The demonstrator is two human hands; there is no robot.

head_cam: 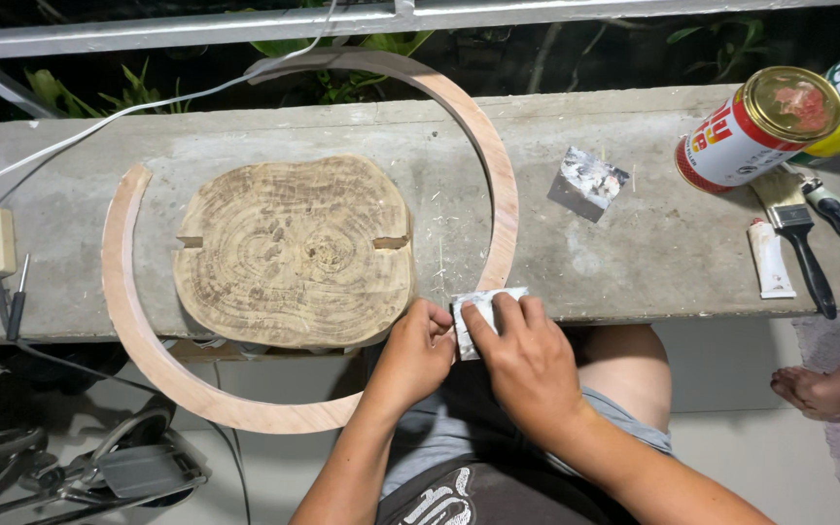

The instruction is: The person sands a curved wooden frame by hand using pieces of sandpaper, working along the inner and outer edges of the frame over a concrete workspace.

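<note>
A round wood slab (296, 253) with two notches in its edge is laid flat on the grey concrete desk (634, 243), and every place here is told from that slab. A thin wooden ring (128, 321), open at its upper left, is set around the slab and overhangs the near edge of the desk. Just right of the slab's lower right edge, both forearms are brought up from below and the hands are met at the desk's front edge. The right hand (527, 365) is held palm down, its fingers laid flat over a small piece of grey sandpaper (483, 301), which is pressed against the desk edge close to the ring. The left hand (415, 355) is curled, its fingertips pinched on the left edge of the same sandpaper, so that both grips are closed on it. Further right of the slab a second piece of sandpaper (587, 182) is lying, and well to the right two tins (755, 126), a paintbrush (801, 238) and a small tube (768, 258) are seen.
</note>
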